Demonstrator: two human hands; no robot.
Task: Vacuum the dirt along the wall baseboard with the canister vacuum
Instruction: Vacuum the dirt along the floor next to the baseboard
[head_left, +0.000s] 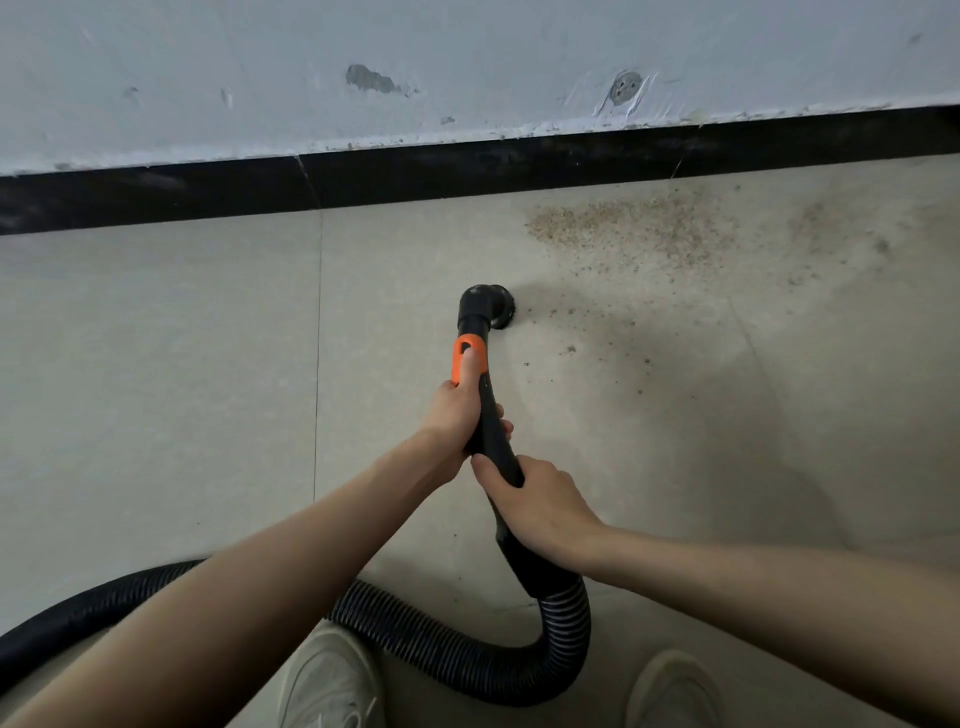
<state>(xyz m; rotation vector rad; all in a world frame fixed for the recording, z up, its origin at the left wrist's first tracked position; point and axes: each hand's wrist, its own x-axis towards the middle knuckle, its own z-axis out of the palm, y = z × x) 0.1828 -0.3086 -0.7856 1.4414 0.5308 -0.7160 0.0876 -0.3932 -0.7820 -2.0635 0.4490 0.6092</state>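
Note:
A black vacuum wand (491, 426) with an orange collar (469, 358) points away from me over the beige tile floor. Its round brush nozzle (493, 307) sits on the floor, a short way out from the black baseboard (467, 171). My left hand (460, 410) grips the wand just below the collar, thumb lying along the orange part. Lower down, my right hand (537, 501) grips the wand. A patch of sandy dirt (623, 228) lies by the baseboard, up and right of the nozzle, with scattered grains (571, 349) closer to it.
The ribbed black hose (452, 657) loops from the wand's lower end past my two light shoes (332, 680) and off to the left edge. A scuffed pale wall (467, 67) rises above the baseboard. The canister is out of view.

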